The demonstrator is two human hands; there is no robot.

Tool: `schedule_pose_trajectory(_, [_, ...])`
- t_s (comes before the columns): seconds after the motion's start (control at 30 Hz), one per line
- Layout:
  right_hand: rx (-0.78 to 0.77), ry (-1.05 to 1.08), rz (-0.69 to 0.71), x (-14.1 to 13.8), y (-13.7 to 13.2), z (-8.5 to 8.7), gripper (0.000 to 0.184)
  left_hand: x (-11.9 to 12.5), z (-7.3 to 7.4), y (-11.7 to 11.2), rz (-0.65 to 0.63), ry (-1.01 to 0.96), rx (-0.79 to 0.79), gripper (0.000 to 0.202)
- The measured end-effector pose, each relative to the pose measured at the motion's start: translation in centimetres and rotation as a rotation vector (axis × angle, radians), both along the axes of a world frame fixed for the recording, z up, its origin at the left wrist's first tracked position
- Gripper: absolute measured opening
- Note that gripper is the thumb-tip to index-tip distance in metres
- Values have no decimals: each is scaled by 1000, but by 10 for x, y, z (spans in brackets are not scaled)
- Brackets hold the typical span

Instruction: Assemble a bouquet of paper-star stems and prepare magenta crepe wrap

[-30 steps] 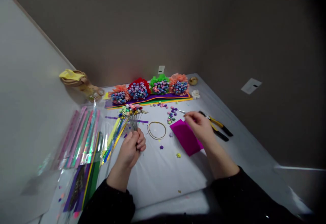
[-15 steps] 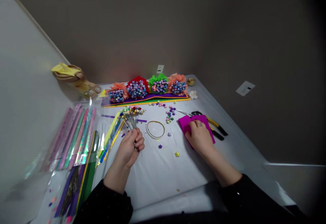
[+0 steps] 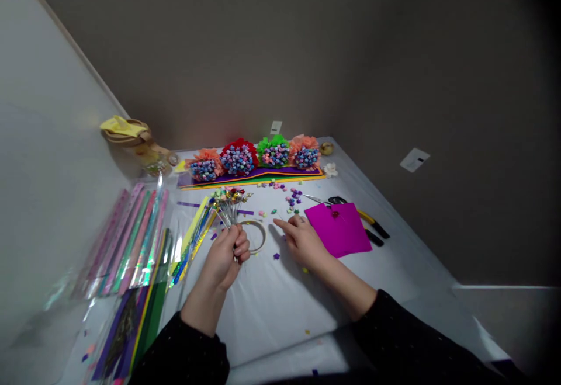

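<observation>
My left hand [image 3: 223, 255] grips a bundle of thin wire stems [image 3: 228, 210], topped with small shiny paper stars [image 3: 230, 195] in mixed colours. Behind that hand lies a thin gold ring [image 3: 258, 235], partly hidden by it. My right hand [image 3: 302, 242] rests on the white sheet with its fingers stretched left, holding nothing visible. Its fingertips are close to a few small loose stars [image 3: 277, 255]. To its right lies a flat magenta paper sheet [image 3: 342, 233], with a tiny red piece [image 3: 335, 214] on it.
A pair of scissors [image 3: 315, 200] and yellow-handled pliers [image 3: 372, 221] lie beyond the magenta sheet. Star-filled tissue bouquets [image 3: 239, 160] line the far edge. Plastic sleeves of iridescent strips [image 3: 131, 239] lie to the left, beside coloured paper strips [image 3: 193, 245].
My right hand has moved left off the magenta sheet, which now lies flat and uncovered. My left hand still grips the stems, and the view has shifted slightly.
</observation>
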State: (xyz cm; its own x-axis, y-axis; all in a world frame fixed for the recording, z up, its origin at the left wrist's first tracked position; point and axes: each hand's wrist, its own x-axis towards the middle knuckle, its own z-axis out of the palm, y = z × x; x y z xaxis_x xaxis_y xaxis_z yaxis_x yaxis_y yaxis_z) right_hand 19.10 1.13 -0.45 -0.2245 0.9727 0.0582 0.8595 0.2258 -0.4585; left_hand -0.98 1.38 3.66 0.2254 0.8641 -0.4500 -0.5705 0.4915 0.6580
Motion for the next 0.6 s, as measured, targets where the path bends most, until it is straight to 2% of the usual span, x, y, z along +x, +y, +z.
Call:
schedule_pose_trajectory(0.23, [-24, -12, -306, 24, -5, -2, 16, -1, 0, 0, 1, -19, -2, 40])
schedule_pose_trajectory(0.33, [-41, -59, -298, 20, 0, 1, 16, -1, 0, 0, -1, -16, -1, 38])
schedule_pose_trajectory(0.47, [-128, -170, -237, 1, 8, 9, 17, -1, -2, 0, -4, 28, 14, 40])
schedule_pose_trajectory(0.6, [-213, -328, -235, -13, 9, 14, 23, 2, -8, 0, 54, 160, 92, 42])
